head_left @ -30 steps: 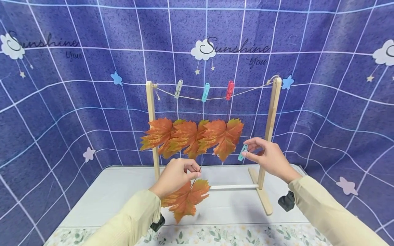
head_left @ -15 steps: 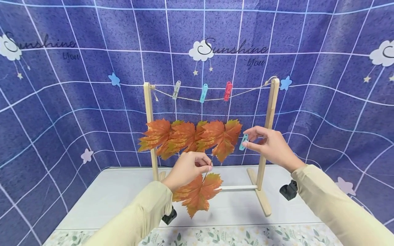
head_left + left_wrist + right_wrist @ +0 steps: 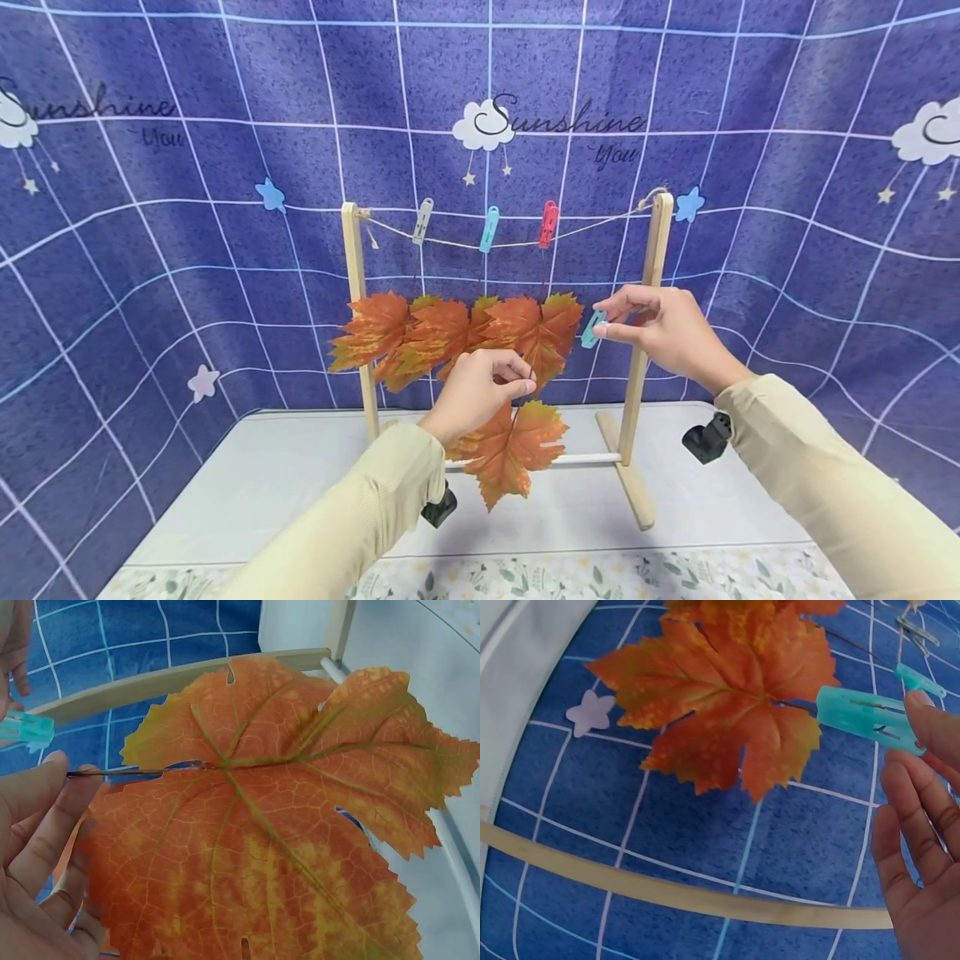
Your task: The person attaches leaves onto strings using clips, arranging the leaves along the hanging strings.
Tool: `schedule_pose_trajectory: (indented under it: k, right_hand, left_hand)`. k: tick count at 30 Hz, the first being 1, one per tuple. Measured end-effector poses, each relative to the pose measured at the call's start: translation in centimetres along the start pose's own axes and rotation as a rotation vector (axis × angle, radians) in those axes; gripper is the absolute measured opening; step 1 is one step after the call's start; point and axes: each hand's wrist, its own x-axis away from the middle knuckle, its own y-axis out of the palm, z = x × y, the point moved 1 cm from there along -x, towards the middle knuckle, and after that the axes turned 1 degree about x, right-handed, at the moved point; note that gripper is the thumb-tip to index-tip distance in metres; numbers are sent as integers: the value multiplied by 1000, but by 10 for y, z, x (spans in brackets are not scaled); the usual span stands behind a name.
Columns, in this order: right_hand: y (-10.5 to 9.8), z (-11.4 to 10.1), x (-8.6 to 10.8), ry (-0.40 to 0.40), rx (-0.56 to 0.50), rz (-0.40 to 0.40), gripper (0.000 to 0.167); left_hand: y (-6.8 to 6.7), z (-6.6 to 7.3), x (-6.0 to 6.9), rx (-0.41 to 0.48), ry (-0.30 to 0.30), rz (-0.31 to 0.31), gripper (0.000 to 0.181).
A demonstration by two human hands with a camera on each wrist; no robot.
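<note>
My left hand (image 3: 487, 387) pinches the thin stem of an orange maple leaf (image 3: 513, 450), which hangs below the fingers in front of the rack. In the left wrist view that leaf (image 3: 300, 802) spreads wide, its stem between thumb and fingertip. To the right, my right hand (image 3: 663, 329) pinches a turquoise clothespin (image 3: 594, 329) between thumb and fingers, just left of the right post. The right wrist view shows the clothespin (image 3: 866, 716) with its free end pointing at a hanging leaf (image 3: 727, 697). On the string, grey (image 3: 423, 221), blue (image 3: 490, 229) and red (image 3: 549, 223) clothespins hold three overlapping leaves.
A wooden rack has a left post (image 3: 352, 250), a right post (image 3: 637, 392) and a white lower bar (image 3: 585, 458). Twine (image 3: 600, 223) sags between the post tops. It stands on a white tabletop (image 3: 247, 492) before a blue gridded curtain (image 3: 225, 167).
My left hand has moved right and up with the maple leaf. The right hand has lifted the turquoise clothespin higher. The clipped leaves stay on the string.
</note>
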Motion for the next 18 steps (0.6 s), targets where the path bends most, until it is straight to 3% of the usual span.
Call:
schedule_pose_trajectory:
  k: [8,18]
  right_hand:
    - [-14,-4,-13,-35,36,23,17]
    - [-29,-11,-29,-12,49,71,15]
  left_hand:
    - [7,7,-18,5,8,42,4]
    - [13,20,-39,20,40,66,6]
